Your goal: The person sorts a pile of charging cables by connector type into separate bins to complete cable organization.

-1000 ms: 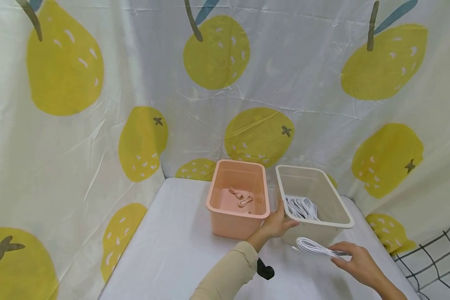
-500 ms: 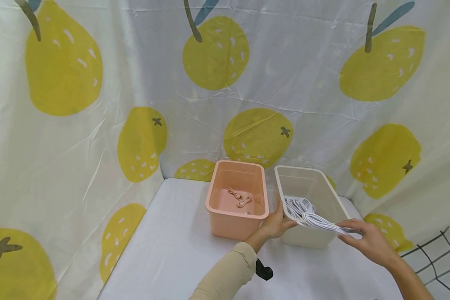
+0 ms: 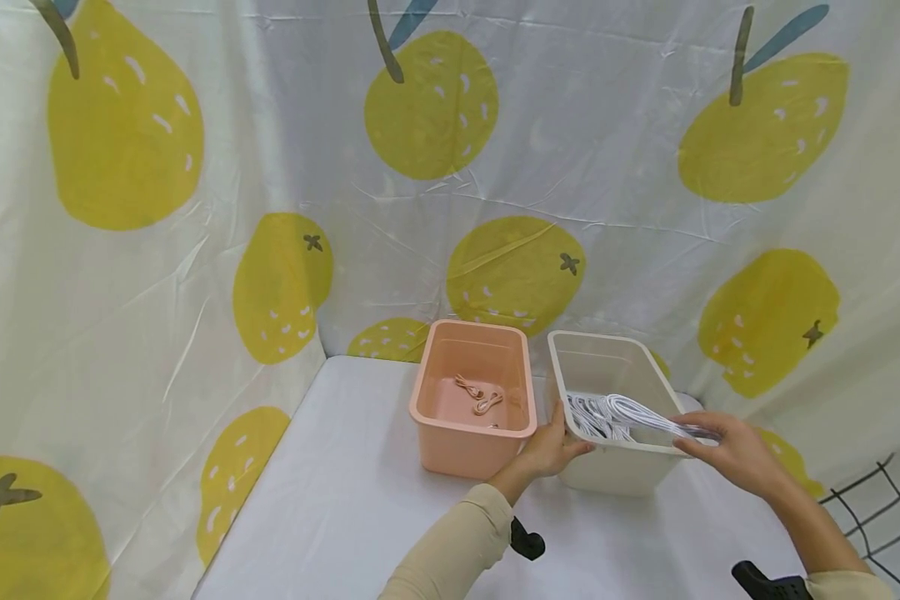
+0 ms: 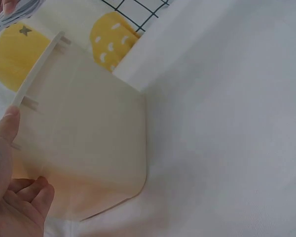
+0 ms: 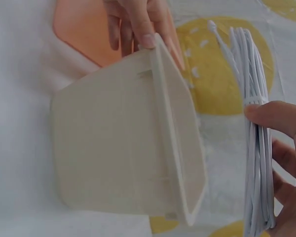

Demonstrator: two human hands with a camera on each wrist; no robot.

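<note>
A beige plastic bin (image 3: 607, 477) stands on the white-covered table, with bundles of white cable (image 3: 596, 419) inside. My left hand (image 3: 544, 454) grips its near left corner. In the left wrist view that thumb lies against the rim and the other fingers (image 4: 37, 195) are bent beside the wall. Over the bin's near right rim, my right hand (image 3: 737, 454) pinches one end of a coiled white cable (image 3: 641, 414). The right wrist view shows the thumb across this bundled cable (image 5: 254, 74) near a tie. Its loop end reaches above the white bundles in the bin.
Left of the beige bin is a peach bin (image 3: 468, 452) holding small peach cables (image 3: 487, 404). A curtain with yellow fruit (image 3: 517, 262) hangs behind and beside the table. Black wire grid (image 3: 888, 508) shows at the right. Both wrists carry black devices (image 3: 527, 542).
My right hand has risen from in front of the beige bin to above its near right rim, carrying the white cable over the opening. My left hand keeps its place at the corner.
</note>
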